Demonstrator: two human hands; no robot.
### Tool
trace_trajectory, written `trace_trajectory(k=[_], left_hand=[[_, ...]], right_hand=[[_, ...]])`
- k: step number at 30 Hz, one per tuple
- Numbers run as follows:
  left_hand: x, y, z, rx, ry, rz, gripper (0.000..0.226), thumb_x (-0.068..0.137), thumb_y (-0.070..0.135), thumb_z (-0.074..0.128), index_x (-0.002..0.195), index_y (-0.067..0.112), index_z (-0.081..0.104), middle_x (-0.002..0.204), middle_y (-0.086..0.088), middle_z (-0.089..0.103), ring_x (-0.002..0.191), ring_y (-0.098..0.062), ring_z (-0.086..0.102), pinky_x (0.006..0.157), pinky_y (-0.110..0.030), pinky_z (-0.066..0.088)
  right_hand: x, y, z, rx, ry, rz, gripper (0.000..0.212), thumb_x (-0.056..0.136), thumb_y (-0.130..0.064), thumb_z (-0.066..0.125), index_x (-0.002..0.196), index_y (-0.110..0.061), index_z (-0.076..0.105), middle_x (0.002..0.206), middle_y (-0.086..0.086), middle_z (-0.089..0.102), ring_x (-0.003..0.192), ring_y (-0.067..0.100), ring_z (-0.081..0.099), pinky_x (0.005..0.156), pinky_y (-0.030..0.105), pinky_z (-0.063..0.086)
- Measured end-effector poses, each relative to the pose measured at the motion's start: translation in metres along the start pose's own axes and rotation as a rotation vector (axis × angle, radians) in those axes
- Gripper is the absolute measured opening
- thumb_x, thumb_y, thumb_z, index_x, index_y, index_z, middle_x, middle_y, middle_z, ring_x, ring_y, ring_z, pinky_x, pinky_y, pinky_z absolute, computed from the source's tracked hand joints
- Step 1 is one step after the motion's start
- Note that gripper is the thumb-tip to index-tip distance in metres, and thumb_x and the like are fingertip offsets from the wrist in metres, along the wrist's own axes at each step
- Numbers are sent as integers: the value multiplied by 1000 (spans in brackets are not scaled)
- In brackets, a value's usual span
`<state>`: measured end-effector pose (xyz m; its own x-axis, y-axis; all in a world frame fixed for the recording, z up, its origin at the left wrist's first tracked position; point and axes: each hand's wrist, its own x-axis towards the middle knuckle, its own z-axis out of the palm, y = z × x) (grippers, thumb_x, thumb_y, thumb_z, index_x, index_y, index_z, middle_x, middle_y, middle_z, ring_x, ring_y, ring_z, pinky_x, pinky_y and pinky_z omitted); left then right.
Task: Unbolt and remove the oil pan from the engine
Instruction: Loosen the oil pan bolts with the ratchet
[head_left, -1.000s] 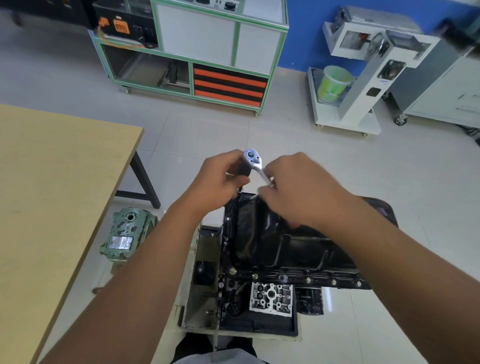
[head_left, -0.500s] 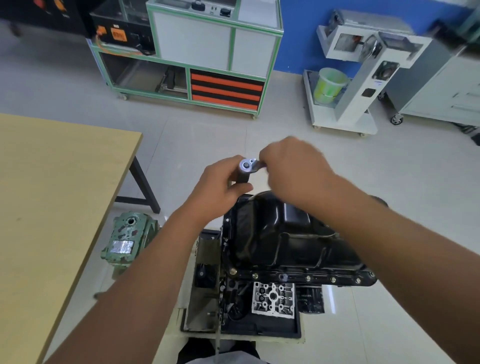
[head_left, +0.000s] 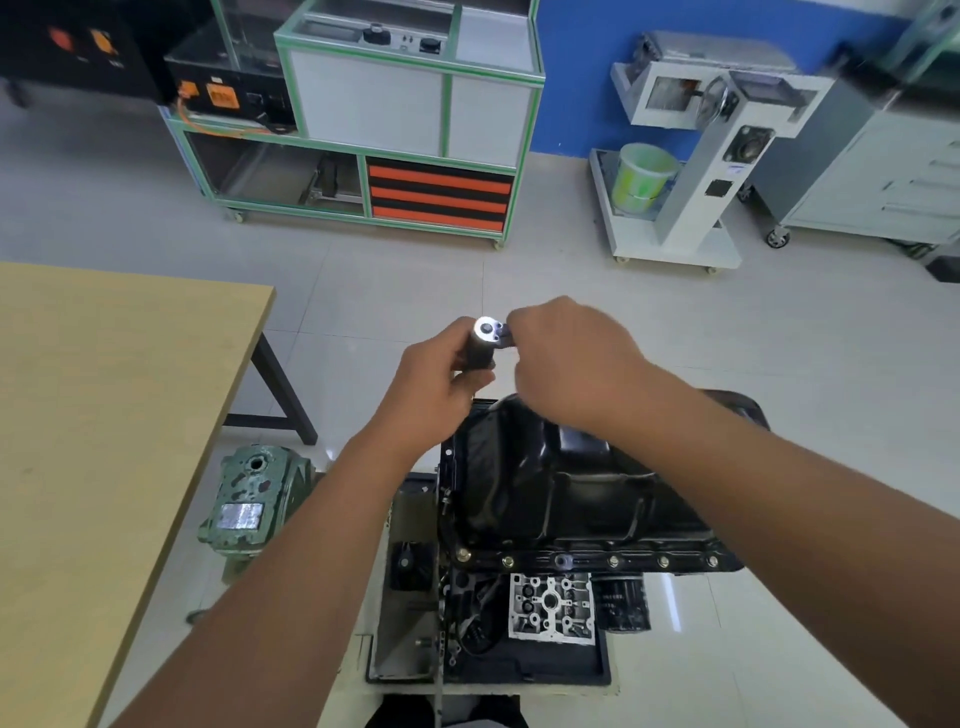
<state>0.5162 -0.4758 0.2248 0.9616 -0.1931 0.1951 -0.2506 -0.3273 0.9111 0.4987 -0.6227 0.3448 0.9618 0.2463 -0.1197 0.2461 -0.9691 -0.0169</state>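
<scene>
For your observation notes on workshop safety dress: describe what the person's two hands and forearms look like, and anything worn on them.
Both forearms are bare along all that shows, with no sleeves in view. The left hand and the right hand wear no gloves. No watch, bracelet or ring can be seen on what shows of the wrists and fingers. No markings, tape or bandages are visible on either arm.

Glossy black stamped-metal oil pan (head_left: 561, 499) at lower centre; orange-and-black striped cabinet panel (head_left: 439, 195) at upper centre; pale green plastic bucket (head_left: 641, 174) at upper right.

pale tiled floor (head_left: 363, 270) — blue wall (head_left: 582, 67), wooden table (head_left: 104, 415).
</scene>
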Motion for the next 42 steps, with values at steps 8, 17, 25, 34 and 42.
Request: trace_trajectory(k=[8, 17, 25, 34, 42], left_hand=[[-1, -7, 5, 31, 133, -36, 35, 89, 3, 75, 110, 28, 64, 91, 18, 69, 82, 2, 66, 81, -20, 54], [1, -4, -1, 112, 97, 40, 34, 84, -9, 63, 90, 24, 62, 78, 14, 60, 72, -3, 54, 65, -17, 41], [-1, -5, -12, -32, -62, -109, 29, 93, -2, 68, 105, 23, 58, 91, 4, 73, 90, -21, 71, 87, -33, 58], [4, -7, -6, -62, 1, -118, 36, 92, -1, 67, 95, 34, 62, 81, 19, 70, 77, 6, 64, 72, -14, 49], [3, -7, 4, 20, -59, -29, 42, 95, -6, 61, 117, 30, 59, 103, 10, 72, 100, -6, 69, 94, -33, 54]], right_hand=[[13, 13, -13, -93, -23, -78, 16, 93, -11, 60, 88, -26, 59, 91, -1, 62, 82, 25, 60, 67, 33, 39], [-15, -15, 14, 419, -286, -29, 23, 88, -19, 54, 67, -12, 58, 59, 0, 67, 63, 18, 66, 57, 27, 52], [29, 8, -11, -360, 59, -34, 21, 99, -20, 57, 117, -27, 63, 113, 2, 60, 119, 32, 51, 99, 48, 38], [3, -10, -9, 142, -218, -27, 8, 89, -13, 55, 83, -16, 62, 81, 1, 63, 73, 21, 63, 65, 34, 51], [10, 7, 9, 37, -68, 24, 11, 92, -8, 53, 101, -12, 48, 90, 8, 56, 68, 21, 54, 56, 31, 37]])
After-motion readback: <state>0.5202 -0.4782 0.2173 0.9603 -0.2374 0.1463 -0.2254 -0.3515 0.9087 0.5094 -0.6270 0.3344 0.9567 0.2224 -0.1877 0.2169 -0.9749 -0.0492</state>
